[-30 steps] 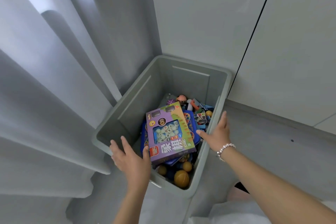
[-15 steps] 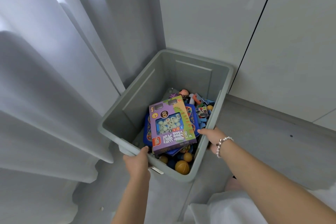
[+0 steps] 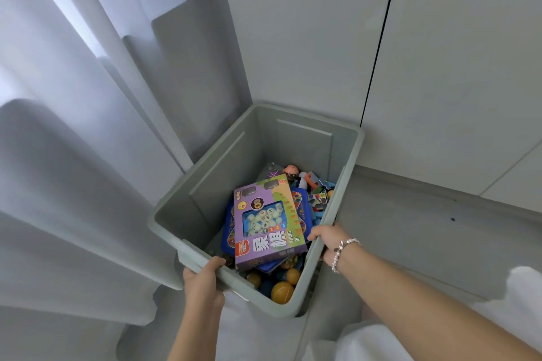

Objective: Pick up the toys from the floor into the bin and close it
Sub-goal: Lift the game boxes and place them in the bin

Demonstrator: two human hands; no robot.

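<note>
The grey bin (image 3: 205, 199) stands on the floor in the corner between the pale curtain (image 3: 73, 155) and the white cabinet doors (image 3: 440, 67), lidless, its long axis running away from the person toward the cabinet. No lid appears in view.

Inside, the toys lie heaped well below the rim: a purple game box (image 3: 268, 221) on top, over a blue board (image 3: 228, 239), with yellow balls (image 3: 282, 292) at the near end.

The left hand (image 3: 202, 278) grips the near short rim, fingers curled over the edge. The right hand (image 3: 328, 239) grips the right long rim (a beaded bracelet at the wrist). Both hands are clamped on the bin, set apart across its near right corner.

Judgement: loading looks complete; closing is outstanding. The bin lies directly ahead of both hands, equally within reach of each.
</note>
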